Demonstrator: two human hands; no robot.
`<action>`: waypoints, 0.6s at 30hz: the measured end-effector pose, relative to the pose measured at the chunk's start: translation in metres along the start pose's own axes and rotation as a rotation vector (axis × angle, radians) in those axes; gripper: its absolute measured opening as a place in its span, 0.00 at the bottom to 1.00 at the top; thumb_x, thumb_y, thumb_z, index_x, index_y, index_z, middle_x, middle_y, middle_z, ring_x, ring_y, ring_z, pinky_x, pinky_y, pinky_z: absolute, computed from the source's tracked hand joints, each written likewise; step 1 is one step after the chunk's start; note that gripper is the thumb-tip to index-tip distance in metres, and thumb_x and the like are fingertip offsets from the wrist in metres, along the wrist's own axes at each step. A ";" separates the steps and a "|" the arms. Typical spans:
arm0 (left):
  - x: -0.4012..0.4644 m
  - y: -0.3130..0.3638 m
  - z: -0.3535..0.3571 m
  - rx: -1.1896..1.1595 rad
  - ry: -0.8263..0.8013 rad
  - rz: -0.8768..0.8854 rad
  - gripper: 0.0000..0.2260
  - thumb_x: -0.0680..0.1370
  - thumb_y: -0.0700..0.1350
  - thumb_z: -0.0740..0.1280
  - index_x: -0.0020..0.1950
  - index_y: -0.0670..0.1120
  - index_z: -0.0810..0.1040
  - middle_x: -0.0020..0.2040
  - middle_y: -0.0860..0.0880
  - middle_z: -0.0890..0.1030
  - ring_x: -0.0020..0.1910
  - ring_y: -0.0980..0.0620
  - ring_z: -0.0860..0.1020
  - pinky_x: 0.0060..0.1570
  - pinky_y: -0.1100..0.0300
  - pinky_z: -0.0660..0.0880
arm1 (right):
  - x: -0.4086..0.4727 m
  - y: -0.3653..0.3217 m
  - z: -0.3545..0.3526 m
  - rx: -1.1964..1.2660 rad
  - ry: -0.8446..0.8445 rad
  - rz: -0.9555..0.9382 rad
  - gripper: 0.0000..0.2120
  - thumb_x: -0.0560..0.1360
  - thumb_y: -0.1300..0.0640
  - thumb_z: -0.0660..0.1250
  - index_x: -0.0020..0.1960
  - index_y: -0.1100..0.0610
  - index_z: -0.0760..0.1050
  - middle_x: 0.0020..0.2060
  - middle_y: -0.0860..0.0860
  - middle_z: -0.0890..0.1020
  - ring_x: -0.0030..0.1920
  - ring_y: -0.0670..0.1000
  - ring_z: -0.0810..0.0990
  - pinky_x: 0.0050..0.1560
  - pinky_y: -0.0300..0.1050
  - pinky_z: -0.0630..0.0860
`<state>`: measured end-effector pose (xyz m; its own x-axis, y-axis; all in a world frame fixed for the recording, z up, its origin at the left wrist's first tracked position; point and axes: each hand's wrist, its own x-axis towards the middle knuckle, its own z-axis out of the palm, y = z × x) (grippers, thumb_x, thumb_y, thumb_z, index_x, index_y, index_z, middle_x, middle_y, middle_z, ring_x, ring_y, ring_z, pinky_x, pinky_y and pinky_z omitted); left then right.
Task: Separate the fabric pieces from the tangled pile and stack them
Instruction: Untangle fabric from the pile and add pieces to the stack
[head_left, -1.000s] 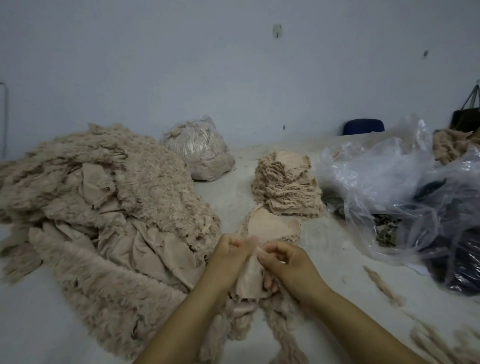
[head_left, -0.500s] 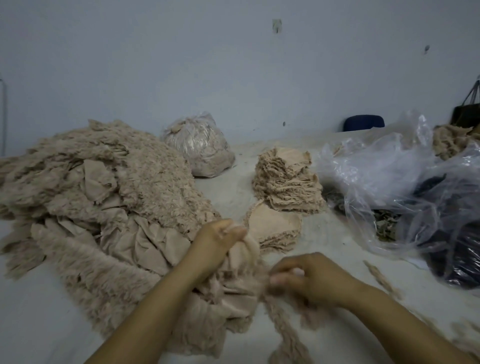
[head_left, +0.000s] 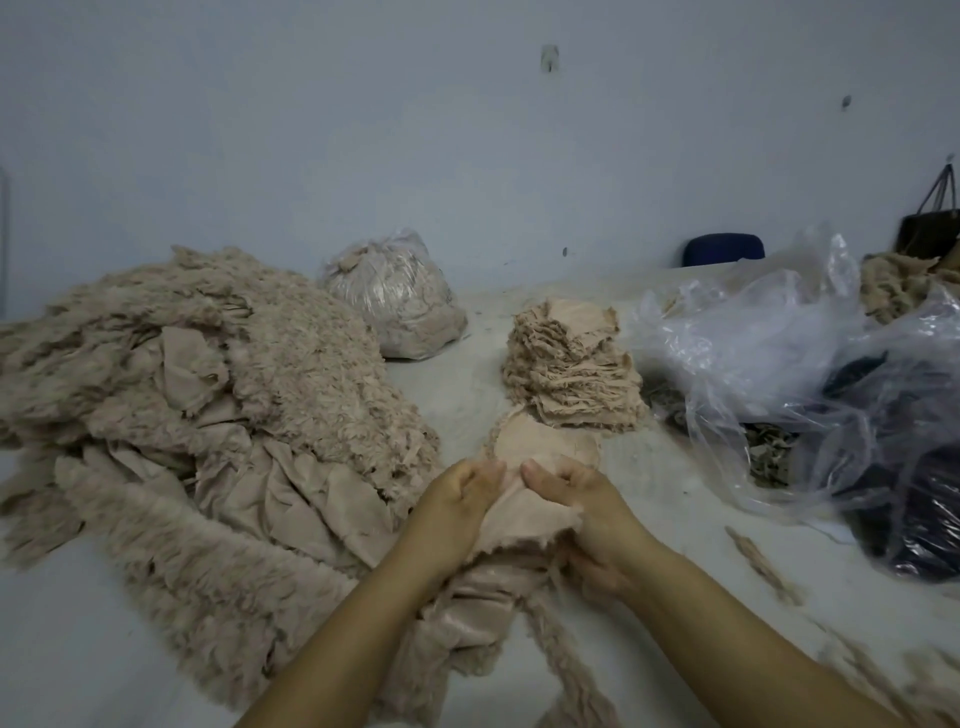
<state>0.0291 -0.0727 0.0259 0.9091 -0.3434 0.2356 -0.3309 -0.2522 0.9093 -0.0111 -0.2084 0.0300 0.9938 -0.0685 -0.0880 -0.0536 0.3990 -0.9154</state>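
A large tangled pile (head_left: 218, 415) of beige furry fabric covers the left of the table. My left hand (head_left: 457, 499) and my right hand (head_left: 576, 499) each pinch the top edge of one beige fabric piece (head_left: 519, 519), thumbs close together, just above the pile's near end. Right behind my hands lies a low stack (head_left: 550, 447) of flat pieces. A taller neat stack (head_left: 569, 374) stands farther back.
A tied clear bag (head_left: 395, 301) of beige scraps sits at the back. Crumpled clear plastic bags (head_left: 779, 364) with dark contents (head_left: 914, 499) crowd the right side. Fur strips (head_left: 763, 566) lie at the near right. A blue chair back (head_left: 723, 249) shows beyond the table.
Half a second ago my hands were apart, the left lifted over the pile and the right low on the table. Now both have come together, pinching one piece by its top edge.
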 end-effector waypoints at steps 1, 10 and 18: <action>-0.004 -0.001 -0.002 -0.105 -0.053 -0.070 0.14 0.76 0.54 0.65 0.33 0.50 0.73 0.25 0.55 0.74 0.24 0.57 0.70 0.25 0.66 0.65 | 0.002 0.001 -0.001 -0.022 0.072 -0.052 0.07 0.78 0.59 0.63 0.46 0.63 0.73 0.29 0.55 0.79 0.28 0.50 0.77 0.28 0.41 0.75; -0.009 -0.020 -0.029 -0.348 -0.215 -0.280 0.15 0.75 0.49 0.63 0.36 0.41 0.78 0.18 0.51 0.66 0.15 0.57 0.60 0.19 0.70 0.57 | 0.013 -0.026 -0.029 0.014 0.361 -0.251 0.10 0.80 0.62 0.60 0.41 0.57 0.72 0.20 0.46 0.72 0.18 0.42 0.68 0.17 0.32 0.62; -0.003 0.014 0.002 -0.635 -0.248 -0.509 0.28 0.64 0.64 0.69 0.51 0.43 0.81 0.46 0.42 0.85 0.45 0.46 0.84 0.41 0.55 0.80 | 0.008 -0.004 -0.016 -0.162 0.110 -0.332 0.06 0.79 0.64 0.62 0.52 0.63 0.77 0.43 0.57 0.84 0.42 0.53 0.82 0.45 0.48 0.79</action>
<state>0.0214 -0.0774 0.0375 0.8026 -0.5324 -0.2691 0.3753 0.1001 0.9215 -0.0050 -0.2251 0.0271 0.9438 -0.2706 0.1899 0.2457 0.1899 -0.9505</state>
